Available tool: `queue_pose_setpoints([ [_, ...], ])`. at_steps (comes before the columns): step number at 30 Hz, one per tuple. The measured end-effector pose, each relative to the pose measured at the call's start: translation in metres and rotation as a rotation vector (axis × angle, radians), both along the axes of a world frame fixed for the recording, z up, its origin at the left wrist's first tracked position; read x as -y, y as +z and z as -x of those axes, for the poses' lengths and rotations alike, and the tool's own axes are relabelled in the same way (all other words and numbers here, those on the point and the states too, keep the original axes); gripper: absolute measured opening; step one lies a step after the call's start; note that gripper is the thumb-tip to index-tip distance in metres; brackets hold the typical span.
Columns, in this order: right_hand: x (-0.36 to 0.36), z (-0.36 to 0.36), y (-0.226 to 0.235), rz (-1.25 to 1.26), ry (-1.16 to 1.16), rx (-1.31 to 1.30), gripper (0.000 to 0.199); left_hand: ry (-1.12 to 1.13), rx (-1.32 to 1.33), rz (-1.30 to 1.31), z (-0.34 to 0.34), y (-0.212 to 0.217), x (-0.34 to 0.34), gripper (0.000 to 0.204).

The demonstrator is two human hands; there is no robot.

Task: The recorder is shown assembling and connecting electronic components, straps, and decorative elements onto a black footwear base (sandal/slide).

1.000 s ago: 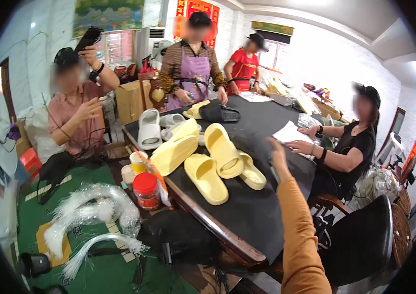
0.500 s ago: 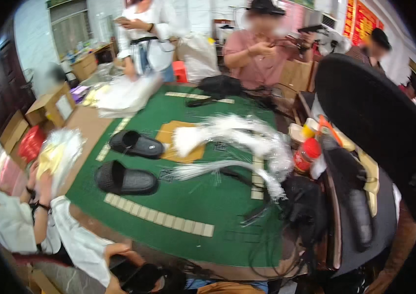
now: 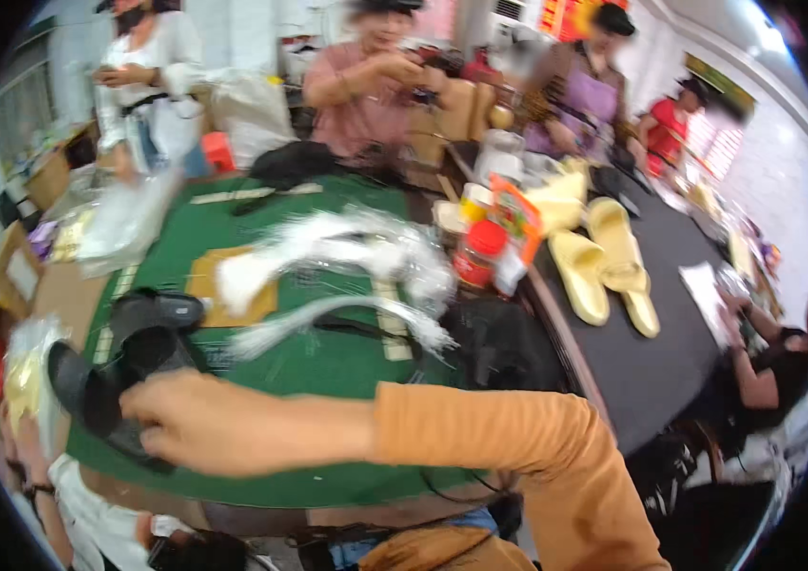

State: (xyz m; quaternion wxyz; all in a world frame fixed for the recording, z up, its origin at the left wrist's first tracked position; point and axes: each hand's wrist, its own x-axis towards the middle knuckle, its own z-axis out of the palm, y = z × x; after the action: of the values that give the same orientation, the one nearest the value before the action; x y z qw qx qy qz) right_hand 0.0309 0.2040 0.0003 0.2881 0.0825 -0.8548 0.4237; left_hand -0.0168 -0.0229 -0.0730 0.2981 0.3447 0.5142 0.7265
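My right hand [image 3: 199, 428], in an orange sleeve, reaches across to the left over the green mat [image 3: 328, 352]. Its fingers are closed on the edge of a black slipper [image 3: 90, 390], which sits tilted at the mat's left edge. A second black slipper [image 3: 152, 309] lies just beyond it on the mat. My left hand is out of view. The picture is blurred by motion.
Bundles of white plastic strips [image 3: 347, 252] lie mid-mat. A red-lidded jar [image 3: 478, 255] and yellow slippers [image 3: 604, 262] stand on the black table [image 3: 651, 371] to the right. Several people sit or stand around. Cardboard boxes [image 3: 9, 271] and plastic bags [image 3: 123, 219] are at left.
The view has swung back and forth between the table and the mat. My right hand, raised over the table a second ago, has now come onto the nearer black slipper, which has tipped up.
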Motion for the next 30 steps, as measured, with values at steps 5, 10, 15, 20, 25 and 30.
queue_pose_setpoints([
  [5, 0.028, -0.187, -0.005, 0.016, -0.264, 0.241, 0.038, -0.065, 0.053, -0.051, -0.008, 0.012, -0.035, 0.058],
  [10, 0.021, -0.264, -0.023, 0.443, -0.533, 0.319, 0.029, -0.391, -0.039, -0.057, -0.013, -0.004, -0.11, 0.049],
  [15, 0.023, -0.255, -0.021, 0.192, -0.57, 0.033, 0.047, -0.552, -0.149, -0.022, -0.017, 0.021, -0.123, 0.061],
  [20, 0.032, -0.245, -0.006, -0.288, -0.601, -0.071, 0.082, -0.557, -0.27, -0.083, -0.036, 0.034, -0.108, 0.061],
  [25, 0.043, -0.241, -0.018, -0.492, -0.693, -0.162, 0.048, -0.576, -0.264, -0.059, -0.048, 0.022, -0.095, 0.059],
  [30, 0.05, -0.239, -0.047, -0.635, -0.806, -0.171, 0.042, -0.281, -0.608, 0.002, -0.062, 0.02, -0.09, 0.05],
])
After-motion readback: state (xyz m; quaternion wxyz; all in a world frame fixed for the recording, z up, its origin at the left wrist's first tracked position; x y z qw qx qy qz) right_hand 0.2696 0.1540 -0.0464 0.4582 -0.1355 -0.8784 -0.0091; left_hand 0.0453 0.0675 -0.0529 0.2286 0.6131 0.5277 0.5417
